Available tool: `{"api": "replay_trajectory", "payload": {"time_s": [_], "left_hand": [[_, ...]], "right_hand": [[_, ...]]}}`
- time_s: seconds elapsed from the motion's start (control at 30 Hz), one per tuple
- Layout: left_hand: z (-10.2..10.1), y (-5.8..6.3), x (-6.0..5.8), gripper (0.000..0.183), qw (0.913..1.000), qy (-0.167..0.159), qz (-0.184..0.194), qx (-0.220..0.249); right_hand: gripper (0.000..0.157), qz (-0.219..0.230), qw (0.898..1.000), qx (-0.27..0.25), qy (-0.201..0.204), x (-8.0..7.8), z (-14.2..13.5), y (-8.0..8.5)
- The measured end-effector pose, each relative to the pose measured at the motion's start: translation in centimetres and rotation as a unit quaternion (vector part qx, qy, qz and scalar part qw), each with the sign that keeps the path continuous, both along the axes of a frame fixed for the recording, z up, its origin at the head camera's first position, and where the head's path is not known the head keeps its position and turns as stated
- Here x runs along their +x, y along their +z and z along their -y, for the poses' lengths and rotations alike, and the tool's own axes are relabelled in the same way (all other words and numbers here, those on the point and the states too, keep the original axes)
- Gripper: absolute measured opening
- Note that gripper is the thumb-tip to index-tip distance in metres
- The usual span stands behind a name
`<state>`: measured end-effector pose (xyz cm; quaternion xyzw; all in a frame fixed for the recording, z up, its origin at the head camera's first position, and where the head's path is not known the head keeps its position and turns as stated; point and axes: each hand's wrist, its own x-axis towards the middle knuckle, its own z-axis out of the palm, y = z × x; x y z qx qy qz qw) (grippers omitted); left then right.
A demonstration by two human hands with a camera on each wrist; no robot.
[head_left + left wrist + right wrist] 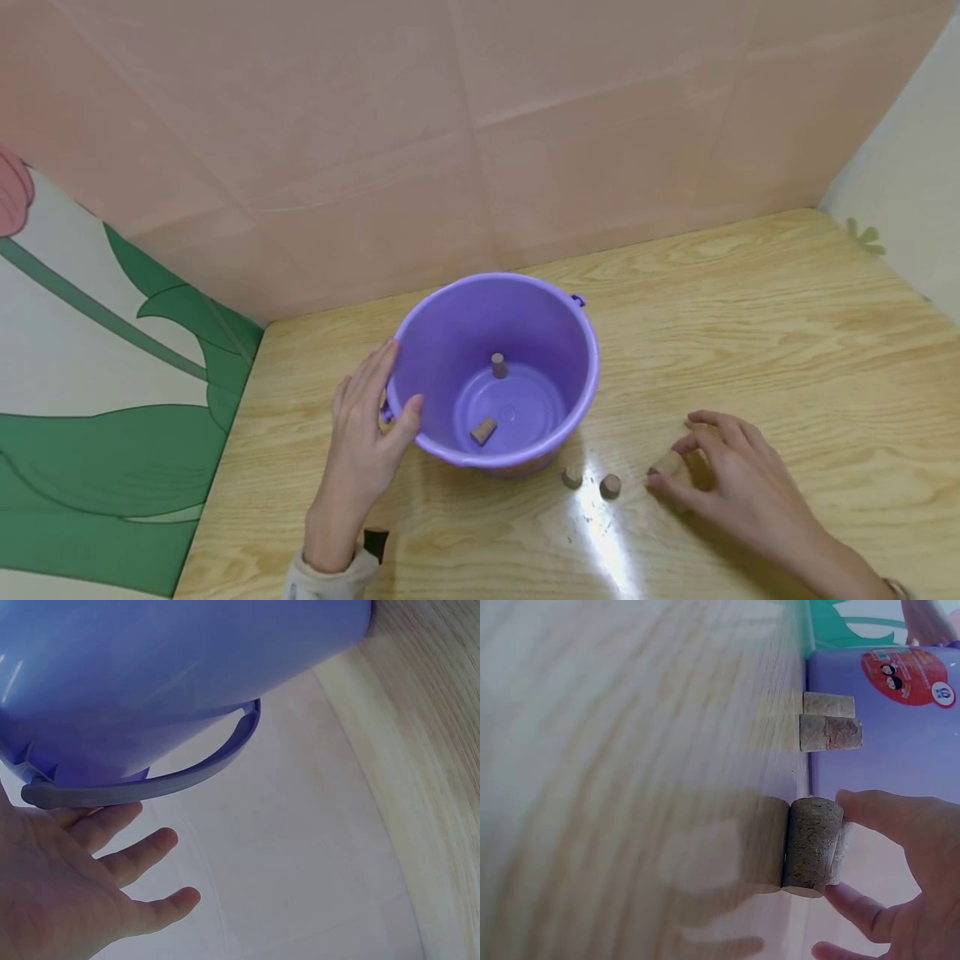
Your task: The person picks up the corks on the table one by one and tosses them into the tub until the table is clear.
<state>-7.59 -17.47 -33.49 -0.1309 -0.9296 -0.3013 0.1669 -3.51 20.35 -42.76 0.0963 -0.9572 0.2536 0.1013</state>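
Note:
A purple bucket (507,287) stands on the table, its mouth facing up. My left hand (363,429) is at its left rim, thumb over the edge and fingers along the outside; in the left wrist view three fingers spread below the bucket's handle (157,787). Inside the bucket are two corks, one upright (498,365) and one on its side (483,431). To the bucket's right, my right hand (738,479) pinches a cork (810,847) end to end between thumb and finger, low at the tabletop. A paler piece behind that cork is mostly hidden.
Two more corks, one (572,477) beside the other (611,486), stand on the wooden table (750,333) between bucket and right hand. Small crumbs lie near them. A pinkish sheet (360,167) hangs behind the table, and a painted wall (97,467) borders it at left.

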Motion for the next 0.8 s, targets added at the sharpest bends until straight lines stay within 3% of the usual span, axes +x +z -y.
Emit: {"api": "replay_trajectory", "payload": {"time_s": [0.5, 0.8], "left_hand": [[-0.1, 0.0, -0.1, 0.062, 1.0000, 0.001, 0.003, 0.000], [-0.1, 0.2, 0.0, 0.062, 1.0000, 0.001, 0.004, -0.001]], "right_hand": [[0.045, -0.062, 0.997, -0.030, 0.041, -1.5, 0.3, 1.3], [0.042, -0.087, 0.992, -0.064, 0.069, -2.6, 0.8, 3.4]]}}
